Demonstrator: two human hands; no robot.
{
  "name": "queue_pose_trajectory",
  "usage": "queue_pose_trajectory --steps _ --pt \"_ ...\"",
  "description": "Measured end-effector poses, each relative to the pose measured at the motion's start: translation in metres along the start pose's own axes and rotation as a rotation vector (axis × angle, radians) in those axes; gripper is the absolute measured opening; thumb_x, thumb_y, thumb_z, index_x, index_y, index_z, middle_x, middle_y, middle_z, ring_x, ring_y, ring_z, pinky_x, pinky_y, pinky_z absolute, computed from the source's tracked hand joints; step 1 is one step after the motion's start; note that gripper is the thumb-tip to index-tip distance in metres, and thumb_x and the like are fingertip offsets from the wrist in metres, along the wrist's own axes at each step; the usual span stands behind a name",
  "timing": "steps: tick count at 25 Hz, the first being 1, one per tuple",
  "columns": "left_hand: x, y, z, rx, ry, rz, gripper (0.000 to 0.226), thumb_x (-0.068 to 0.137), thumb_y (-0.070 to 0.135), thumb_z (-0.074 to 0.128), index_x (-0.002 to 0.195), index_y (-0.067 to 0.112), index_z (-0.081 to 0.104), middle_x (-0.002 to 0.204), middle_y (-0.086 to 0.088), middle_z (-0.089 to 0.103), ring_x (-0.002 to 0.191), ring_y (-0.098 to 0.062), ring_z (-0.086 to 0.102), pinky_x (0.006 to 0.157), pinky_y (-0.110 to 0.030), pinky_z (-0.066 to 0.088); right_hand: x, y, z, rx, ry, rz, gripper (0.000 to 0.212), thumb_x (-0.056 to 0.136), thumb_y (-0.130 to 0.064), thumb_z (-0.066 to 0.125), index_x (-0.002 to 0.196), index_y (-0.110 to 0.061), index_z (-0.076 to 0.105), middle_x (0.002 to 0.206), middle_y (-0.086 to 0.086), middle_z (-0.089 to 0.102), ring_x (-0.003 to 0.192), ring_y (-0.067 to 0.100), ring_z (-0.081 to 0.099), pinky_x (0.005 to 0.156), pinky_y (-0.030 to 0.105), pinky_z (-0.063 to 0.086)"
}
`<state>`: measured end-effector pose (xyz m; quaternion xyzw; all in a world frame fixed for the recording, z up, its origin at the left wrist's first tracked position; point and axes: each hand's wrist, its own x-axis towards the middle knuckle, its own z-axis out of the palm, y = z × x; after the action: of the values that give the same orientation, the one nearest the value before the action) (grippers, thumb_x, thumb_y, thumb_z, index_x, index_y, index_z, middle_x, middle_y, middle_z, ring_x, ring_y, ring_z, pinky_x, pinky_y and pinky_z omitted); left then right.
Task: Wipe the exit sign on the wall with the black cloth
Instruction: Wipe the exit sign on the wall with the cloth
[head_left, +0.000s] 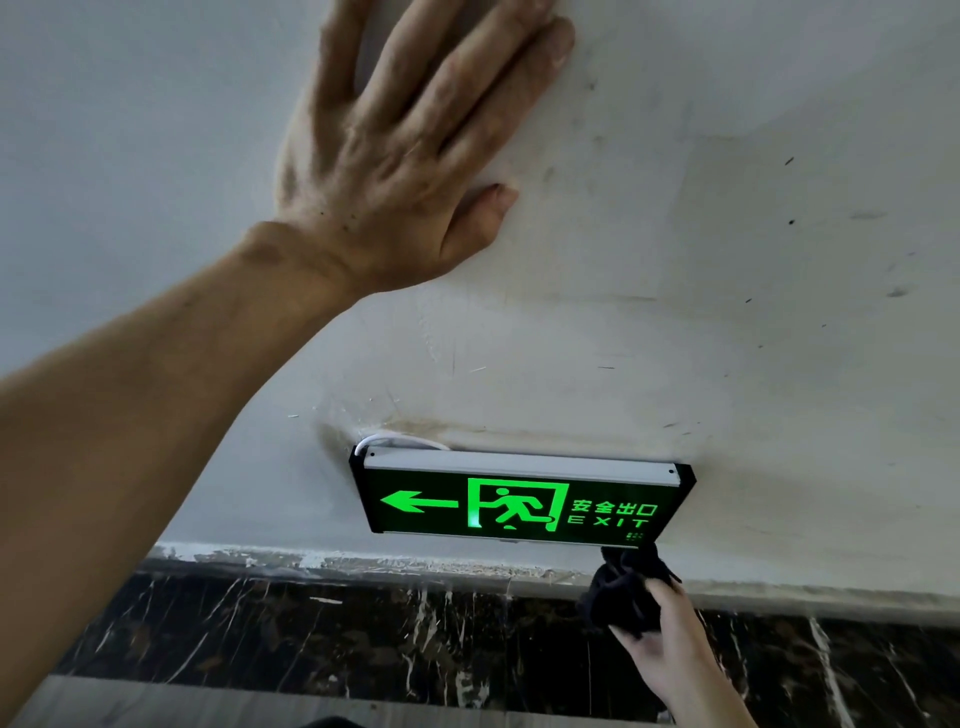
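Bunching black cloth (621, 590) in right hand (670, 644), lower right, touching exit sign (519, 501) btm corner. Cloth's soft, light; keep it wadded. Left hand (395, 156) flat, open on wall (753, 286), upper left.

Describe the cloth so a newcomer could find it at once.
Start at the lit green exit sign low on the white wall. At its lower right corner, the right hand holds a bunched cloth. It is plain black and unlit.

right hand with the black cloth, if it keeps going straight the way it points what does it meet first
The right hand points up at the wall, with the bunched black cloth leading. First in its line is the lower right corner of the exit sign; the cloth looks to be at or just touching that edge, though depth is unclear.
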<state>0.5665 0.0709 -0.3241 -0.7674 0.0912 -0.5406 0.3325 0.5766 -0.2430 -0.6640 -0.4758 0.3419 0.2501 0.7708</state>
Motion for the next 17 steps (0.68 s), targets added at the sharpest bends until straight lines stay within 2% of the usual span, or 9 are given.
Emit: queue_pose_trajectory --steps 4,8,17 --pt "0.000 0.000 0.001 0.008 0.003 0.007 0.063 0.099 0.043 0.047 0.151 0.010 0.037 0.151 -0.014 0.044 0.137 -0.035 0.035 0.105 -0.066 0.033 -0.003 0.003 0.014 0.050 -0.069 -0.041 0.034 0.094 -0.004 0.048 0.125 -0.017 0.055 0.119 0.018 0.058 0.100 0.033 0.058 0.090 0.052 0.041" --pt "0.000 0.000 0.003 0.013 0.023 0.009 0.064 0.098 0.044 0.049 0.151 0.010 0.038 0.151 -0.013 0.045 0.137 -0.035 0.036 0.105 -0.065 0.032 -0.007 0.016 0.032 0.065 -0.091 -0.044 0.038 0.093 0.001 0.046 0.127 -0.014 0.056 0.121 0.019 0.058 0.108 0.037 0.055 0.090 0.053 0.043" --pt "0.002 0.000 0.001 0.000 0.021 0.018 0.063 0.097 0.043 0.051 0.150 0.010 0.041 0.150 -0.012 0.048 0.136 -0.035 0.041 0.106 -0.064 0.034 -0.028 0.065 0.082 0.039 -0.122 0.002 0.030 0.088 0.011 0.049 0.098 -0.014 0.064 0.101 0.023 0.063 0.094 0.039 0.059 0.076 0.054 0.051"
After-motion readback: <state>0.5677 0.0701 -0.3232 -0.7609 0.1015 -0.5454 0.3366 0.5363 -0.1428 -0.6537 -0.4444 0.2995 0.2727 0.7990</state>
